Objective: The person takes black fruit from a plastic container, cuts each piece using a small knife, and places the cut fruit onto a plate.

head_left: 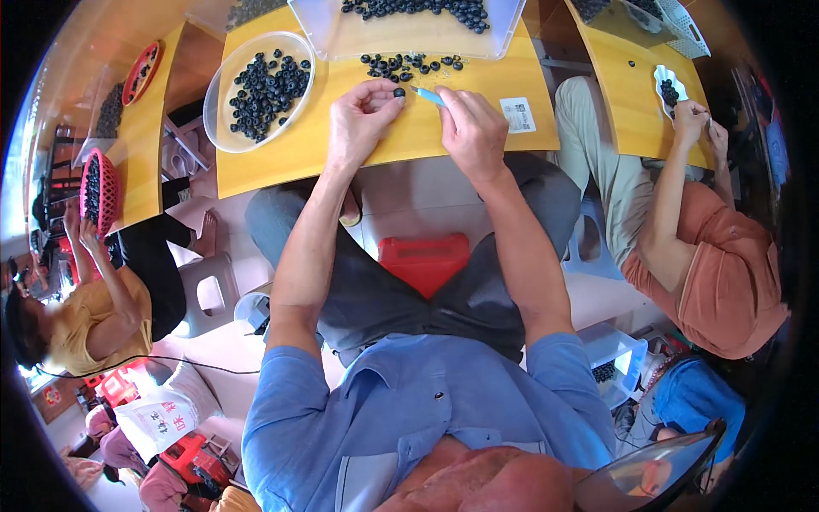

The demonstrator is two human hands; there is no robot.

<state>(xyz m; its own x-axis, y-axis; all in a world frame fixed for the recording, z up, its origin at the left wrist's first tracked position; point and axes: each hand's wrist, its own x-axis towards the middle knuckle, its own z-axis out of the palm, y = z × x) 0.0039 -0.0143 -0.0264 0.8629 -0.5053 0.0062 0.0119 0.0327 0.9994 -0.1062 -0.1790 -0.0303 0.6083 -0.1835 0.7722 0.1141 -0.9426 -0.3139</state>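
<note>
Over the far side of the yellow table (281, 175), my left hand (363, 119) pinches a dark round bead-like piece (399, 92) between thumb and fingertips. My right hand (474, 128) is closed around a small light-blue-handled knife (429, 96), its thin tip pointing left, close to the piece. Whether the tip touches it I cannot tell. Just beyond both hands lies a loose row of similar dark pieces (409, 65), with small light scraps near them. Left of my left hand stands a round clear tub (218, 128) holding many dark pieces.
A clear rectangular bin (512, 30) of dark pieces stands behind the row. A white printed card (517, 115) lies right of my right hand. Co-workers sit left and right, with a pink basket (104, 192) and a white dish (662, 75). Between my legs is a red stool (424, 260).
</note>
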